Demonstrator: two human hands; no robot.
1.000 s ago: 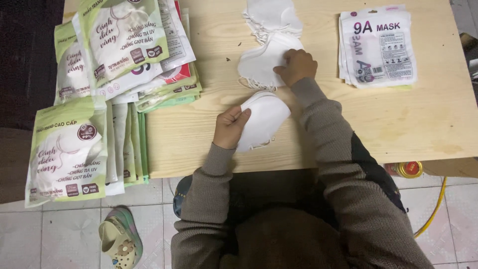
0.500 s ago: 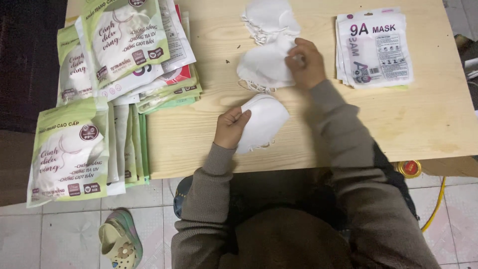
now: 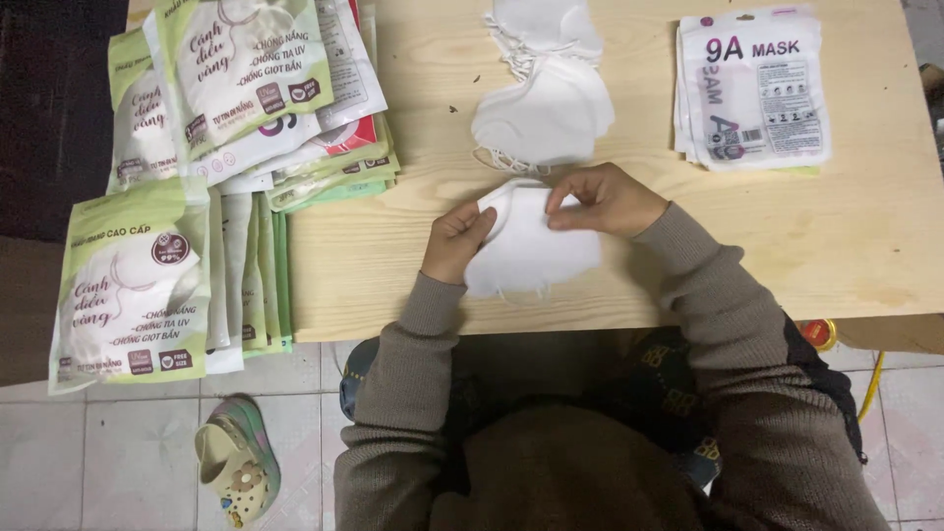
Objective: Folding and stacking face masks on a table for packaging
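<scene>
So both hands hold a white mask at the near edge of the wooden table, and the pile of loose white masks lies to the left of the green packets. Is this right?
Not quite. In the head view the pile of loose white masks lies to the right of the green packets, not left. The rest holds: the left hand and right hand hold a white mask near the edge of the wooden table.

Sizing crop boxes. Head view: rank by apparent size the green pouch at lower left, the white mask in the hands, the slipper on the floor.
1. Green pouch, largest.
2. White mask, partly covered by the left hand and right hand.
3. Slipper, smallest, though it lies on the floor, farther from the camera, so unsure.
</scene>
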